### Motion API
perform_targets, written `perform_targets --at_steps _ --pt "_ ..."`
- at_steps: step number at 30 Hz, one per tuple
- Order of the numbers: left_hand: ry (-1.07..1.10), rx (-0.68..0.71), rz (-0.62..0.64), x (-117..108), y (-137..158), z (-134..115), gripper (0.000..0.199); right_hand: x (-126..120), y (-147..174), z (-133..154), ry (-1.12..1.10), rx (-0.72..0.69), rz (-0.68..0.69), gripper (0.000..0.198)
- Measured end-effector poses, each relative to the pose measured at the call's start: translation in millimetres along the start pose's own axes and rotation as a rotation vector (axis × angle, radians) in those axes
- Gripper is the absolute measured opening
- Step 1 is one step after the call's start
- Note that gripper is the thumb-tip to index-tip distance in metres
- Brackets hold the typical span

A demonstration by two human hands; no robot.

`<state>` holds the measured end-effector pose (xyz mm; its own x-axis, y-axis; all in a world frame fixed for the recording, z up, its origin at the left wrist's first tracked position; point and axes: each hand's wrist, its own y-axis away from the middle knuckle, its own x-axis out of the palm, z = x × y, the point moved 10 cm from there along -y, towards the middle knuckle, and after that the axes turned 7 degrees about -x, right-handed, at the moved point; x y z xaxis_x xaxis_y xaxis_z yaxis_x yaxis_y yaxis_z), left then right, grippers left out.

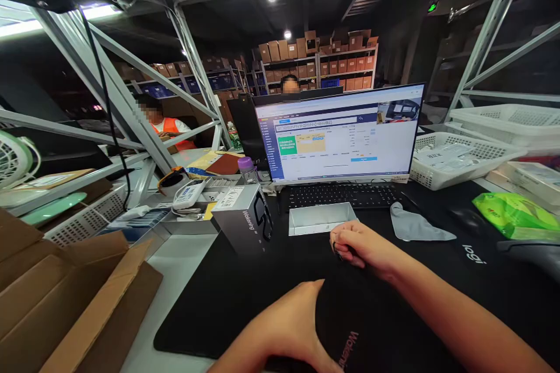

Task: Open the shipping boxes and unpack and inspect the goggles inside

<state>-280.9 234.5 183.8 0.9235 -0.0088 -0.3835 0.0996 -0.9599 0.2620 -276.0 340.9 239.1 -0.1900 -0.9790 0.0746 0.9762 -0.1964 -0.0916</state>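
Note:
A black pouch (pixel 371 315) with "Wakening"-like lettering lies close to me at the bottom of the view. My left hand (pixel 301 320) is wrapped round its left side, and the fingers behind it are hidden. At its upper edge my right hand (pixel 356 245) is closed, with a small dark piece of it, perhaps a cord, showing at the fingers. Just beyond my right hand is an open silver-grey box tray (pixel 321 227). A dark grey "Wakening" box (pixel 242 218) stands upright to the left of the tray.
An open cardboard carton (pixel 79 297) fills the lower left. Behind the tray are a keyboard (pixel 341 195) and a monitor (pixel 328 154). A grey cloth (pixel 415 224), a green packet (pixel 511 215) and a white basket (pixel 450 178) sit to the right. Two people are beyond the desk.

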Motion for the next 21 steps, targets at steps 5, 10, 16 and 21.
perform_targets --at_steps 5,10,16,21 --pt "-0.141 -0.01 -0.087 -21 -6 -13 0.079 -16 1 15 0.334 -0.12 0.003 0.024" --pt "-0.311 -0.093 -0.371 -51 5 -28 0.075 -13 31 45 0.664 -0.357 0.209 0.083" --pt "0.024 -0.003 -0.382 -65 -2 -17 0.086 -21 27 38 0.722 -0.311 0.161 0.09" --pt "0.55 0.205 -0.372 -88 8 6 0.082 -70 10 38 0.371 -0.252 -0.091 0.08"
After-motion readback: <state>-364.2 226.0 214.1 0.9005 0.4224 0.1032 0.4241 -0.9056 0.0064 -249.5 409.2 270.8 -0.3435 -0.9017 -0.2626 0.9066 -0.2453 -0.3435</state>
